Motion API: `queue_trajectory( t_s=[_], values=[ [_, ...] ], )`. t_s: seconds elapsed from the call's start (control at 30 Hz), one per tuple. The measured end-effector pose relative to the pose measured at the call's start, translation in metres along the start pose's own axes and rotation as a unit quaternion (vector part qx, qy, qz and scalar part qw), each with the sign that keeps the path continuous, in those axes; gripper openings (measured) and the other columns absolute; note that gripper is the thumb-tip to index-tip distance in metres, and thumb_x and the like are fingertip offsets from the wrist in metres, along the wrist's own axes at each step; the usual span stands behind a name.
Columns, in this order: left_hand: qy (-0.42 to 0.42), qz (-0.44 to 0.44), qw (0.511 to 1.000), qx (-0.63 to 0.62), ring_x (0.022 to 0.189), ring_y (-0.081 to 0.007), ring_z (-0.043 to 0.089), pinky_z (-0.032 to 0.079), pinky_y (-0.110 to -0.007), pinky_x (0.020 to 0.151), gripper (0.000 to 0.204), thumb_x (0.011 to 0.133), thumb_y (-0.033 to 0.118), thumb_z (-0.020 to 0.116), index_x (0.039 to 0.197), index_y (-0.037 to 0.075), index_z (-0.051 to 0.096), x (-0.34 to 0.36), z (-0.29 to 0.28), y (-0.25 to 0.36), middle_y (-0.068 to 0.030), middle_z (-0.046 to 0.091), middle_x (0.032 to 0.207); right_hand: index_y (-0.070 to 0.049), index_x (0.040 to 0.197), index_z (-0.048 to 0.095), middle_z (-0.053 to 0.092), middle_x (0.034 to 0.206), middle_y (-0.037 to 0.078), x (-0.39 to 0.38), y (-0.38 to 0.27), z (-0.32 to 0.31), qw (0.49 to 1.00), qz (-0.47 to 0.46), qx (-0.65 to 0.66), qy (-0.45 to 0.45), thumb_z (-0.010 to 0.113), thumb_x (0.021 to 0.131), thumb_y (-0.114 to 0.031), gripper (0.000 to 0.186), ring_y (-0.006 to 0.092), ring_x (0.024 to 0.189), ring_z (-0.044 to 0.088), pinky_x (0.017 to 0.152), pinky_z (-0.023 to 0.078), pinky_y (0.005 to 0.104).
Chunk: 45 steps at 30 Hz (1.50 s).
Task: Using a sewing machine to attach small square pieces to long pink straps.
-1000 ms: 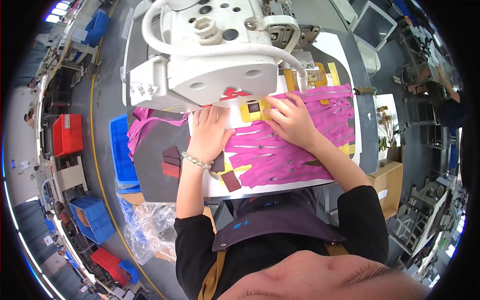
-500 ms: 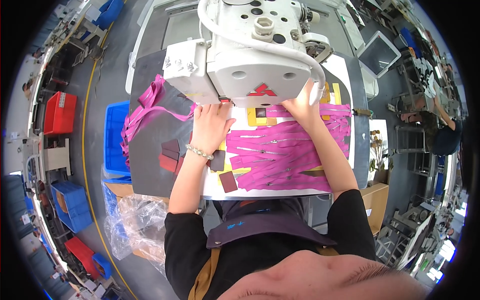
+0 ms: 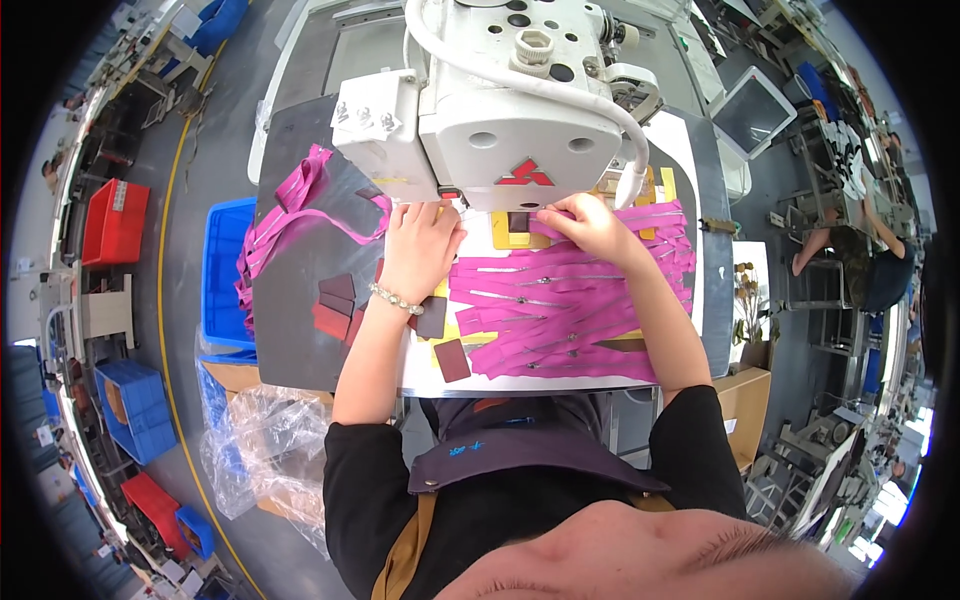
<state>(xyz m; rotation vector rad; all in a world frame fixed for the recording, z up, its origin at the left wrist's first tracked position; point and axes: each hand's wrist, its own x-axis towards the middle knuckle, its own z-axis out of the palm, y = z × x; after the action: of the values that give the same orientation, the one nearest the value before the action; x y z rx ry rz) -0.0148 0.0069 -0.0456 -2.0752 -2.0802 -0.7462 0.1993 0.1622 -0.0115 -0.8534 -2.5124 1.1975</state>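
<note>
Beneath the white sewing machine head (image 3: 512, 140), my left hand (image 3: 423, 245) lies palm down with fingers apart on the white board (image 3: 420, 368), left of a yellow template (image 3: 505, 232) with a dark square piece (image 3: 518, 223). My right hand (image 3: 588, 225) pinches the end of a pink zipper strip (image 3: 648, 215) at that template's right side. Many pink zipper strips (image 3: 540, 300) lie overlapping below my hands. More pink strips (image 3: 285, 215) hang over the grey table's left edge. Dark and red small pieces (image 3: 336, 310) lie by my left wrist, with a maroon piece (image 3: 452, 360) near the front.
A blue bin (image 3: 225, 275) and crumpled plastic sheeting (image 3: 255, 450) are left of the grey table (image 3: 290, 350). A cardboard box (image 3: 745, 410), dried plant (image 3: 748, 295) and monitor (image 3: 755, 110) stand right. A co-worker (image 3: 880, 275) sits at the far right.
My right hand first rose under the machine head, then came slightly back down, pinching a strip at the template. My left hand has stayed near the same place beside the template.
</note>
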Motion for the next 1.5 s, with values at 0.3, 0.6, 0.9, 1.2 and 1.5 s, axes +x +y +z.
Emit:
queue_trajectory(
  t_s=[0.3,0.6,0.9,1.2,1.5],
  values=[
    [-0.011,0.009,1.000,-0.013,0.088,-0.0250,0.053,0.039,-0.038,0.083,0.017,0.077,0.017,0.067,0.088,0.008,0.056,0.003,-0.004,0.000,-0.0058,0.055,0.089,0.001,0.082,0.061,0.057,0.068,0.008,0.007,0.002,0.001,0.997,0.040,0.036,-0.056,0.061,0.087,-0.030,0.032,0.0168,0.064,0.055,0.061,0.042,0.0317],
    [-0.010,0.000,1.000,-0.007,0.092,-0.0251,0.054,0.039,-0.038,0.084,0.030,0.078,0.020,0.067,0.104,0.007,0.058,0.005,-0.011,0.003,-0.0070,0.058,0.094,-0.002,0.093,0.063,0.062,0.072,0.017,0.005,0.001,0.021,0.997,0.051,0.002,-0.064,0.063,0.083,-0.026,0.026,0.0333,0.071,0.061,0.065,0.047,0.0411],
    [-0.009,0.025,0.999,-0.017,0.080,-0.0211,0.054,0.040,-0.035,0.079,0.013,0.082,0.018,0.064,0.093,0.012,0.065,0.002,-0.007,-0.001,-0.0025,0.055,0.077,-0.008,0.077,0.057,0.056,0.060,0.010,-0.042,-0.029,-0.003,0.937,-0.034,-0.329,0.108,0.065,0.083,-0.019,0.015,0.0320,0.053,0.052,0.050,0.041,0.0394],
    [0.068,0.057,0.995,-0.038,0.069,-0.0192,0.052,0.041,-0.034,0.071,0.010,0.078,0.020,0.068,0.078,0.012,0.062,0.006,-0.015,0.000,-0.0012,0.054,0.069,-0.009,0.080,0.060,0.046,0.062,0.002,-0.062,-0.052,0.004,0.839,-0.291,-0.367,0.276,0.065,0.076,-0.010,0.006,0.0147,0.053,0.047,0.049,0.032,0.0277],
    [0.167,-0.003,0.984,-0.066,0.070,-0.0230,0.050,0.031,-0.037,0.077,0.019,0.089,0.012,0.046,0.078,0.007,0.061,0.006,-0.039,-0.013,-0.0030,0.056,0.069,0.000,0.094,0.059,0.056,0.069,-0.001,-0.081,-0.095,0.051,0.880,0.061,0.470,-0.026,0.052,0.097,-0.016,0.019,0.0055,0.064,0.052,0.055,0.041,0.0234]
  ],
)
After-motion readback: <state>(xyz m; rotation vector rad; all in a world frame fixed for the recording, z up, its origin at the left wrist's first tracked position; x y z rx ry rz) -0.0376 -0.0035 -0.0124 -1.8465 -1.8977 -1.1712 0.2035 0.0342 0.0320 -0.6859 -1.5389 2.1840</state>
